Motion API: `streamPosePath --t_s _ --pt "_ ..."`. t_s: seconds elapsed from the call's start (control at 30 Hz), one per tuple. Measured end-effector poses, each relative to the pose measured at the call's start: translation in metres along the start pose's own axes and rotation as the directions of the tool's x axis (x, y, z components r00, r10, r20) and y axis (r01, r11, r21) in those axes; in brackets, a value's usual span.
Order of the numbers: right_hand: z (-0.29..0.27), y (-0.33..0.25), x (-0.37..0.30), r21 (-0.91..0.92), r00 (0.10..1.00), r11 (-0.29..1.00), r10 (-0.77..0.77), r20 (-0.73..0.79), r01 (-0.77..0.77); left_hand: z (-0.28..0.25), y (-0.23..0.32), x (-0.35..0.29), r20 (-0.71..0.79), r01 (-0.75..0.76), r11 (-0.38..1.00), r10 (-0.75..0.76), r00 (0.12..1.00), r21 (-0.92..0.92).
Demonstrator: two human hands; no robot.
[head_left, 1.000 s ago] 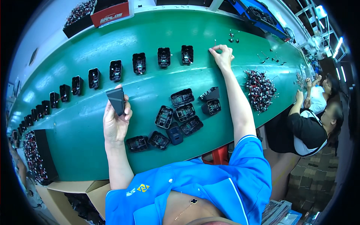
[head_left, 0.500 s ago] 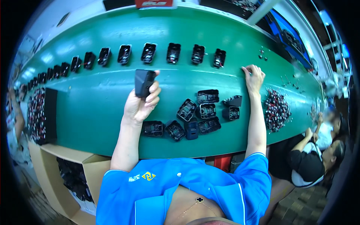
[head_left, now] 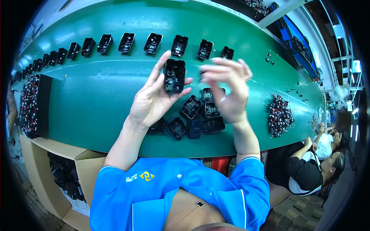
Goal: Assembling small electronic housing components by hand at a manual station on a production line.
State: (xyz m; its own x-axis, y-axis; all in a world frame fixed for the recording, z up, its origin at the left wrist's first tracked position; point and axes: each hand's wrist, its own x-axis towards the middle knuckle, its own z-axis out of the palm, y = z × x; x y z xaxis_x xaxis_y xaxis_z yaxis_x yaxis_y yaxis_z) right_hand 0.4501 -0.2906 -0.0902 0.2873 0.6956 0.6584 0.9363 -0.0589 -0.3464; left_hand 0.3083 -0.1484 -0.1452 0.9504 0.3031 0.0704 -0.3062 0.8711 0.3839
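My left hand (head_left: 148,102) holds a black plastic housing (head_left: 175,76) by its sides, the hollow side facing up. To the right of it, my right hand (head_left: 231,86) is raised over the bench, its fingers curved and smeared by motion; whether they hold anything does not show. Beneath and between the hands lies a loose group of similar hollow housings, among them one (head_left: 190,107) turned at an angle and one (head_left: 194,129) lying face down. My right hand and forearm hide part of this group.
A long row of black housings (head_left: 153,43) with small parts inside runs along the far side of the green bench (head_left: 96,104). A heap of small wired parts (head_left: 280,115) lies at right, a filled black bin (head_left: 43,106) at left. Cardboard box (head_left: 56,148) below; co-workers (head_left: 308,169) sit at right.
The housing in my left hand has been turned so its hollow side faces up, and moved rightward. My right hand has come left from the bench's right part toward it.
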Motion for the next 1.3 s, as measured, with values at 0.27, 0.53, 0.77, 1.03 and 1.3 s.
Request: streamPosePath --t_s 0.27,0.53,0.77,1.03,1.3 --pt "0.027 -0.021 -0.012 0.116 0.995 0.991 0.053 0.085 -0.062 0.006 -0.011 -0.002 0.09 -0.03 0.994 0.021 0.996 0.103" --pt "0.025 -0.012 -0.017 0.001 0.998 0.999 -0.046 -0.038 0.046 0.006 -0.016 -0.01 0.0 -0.139 0.827 0.166 0.986 0.545" --pt "0.032 0.005 -0.019 0.111 0.979 0.989 -0.076 -0.189 0.098 0.008 -0.011 -0.011 0.049 -0.148 0.788 0.148 0.988 0.598" --pt "0.028 -0.001 -0.012 0.215 0.997 0.975 -0.069 0.023 0.062 -0.002 -0.012 -0.016 -0.1 -0.069 0.849 0.142 0.985 0.524" --pt "-0.014 0.077 -0.001 -0.302 0.997 0.953 0.041 0.066 -0.019 -0.002 -0.022 -0.022 0.103 -0.282 0.394 0.417 0.903 0.875"
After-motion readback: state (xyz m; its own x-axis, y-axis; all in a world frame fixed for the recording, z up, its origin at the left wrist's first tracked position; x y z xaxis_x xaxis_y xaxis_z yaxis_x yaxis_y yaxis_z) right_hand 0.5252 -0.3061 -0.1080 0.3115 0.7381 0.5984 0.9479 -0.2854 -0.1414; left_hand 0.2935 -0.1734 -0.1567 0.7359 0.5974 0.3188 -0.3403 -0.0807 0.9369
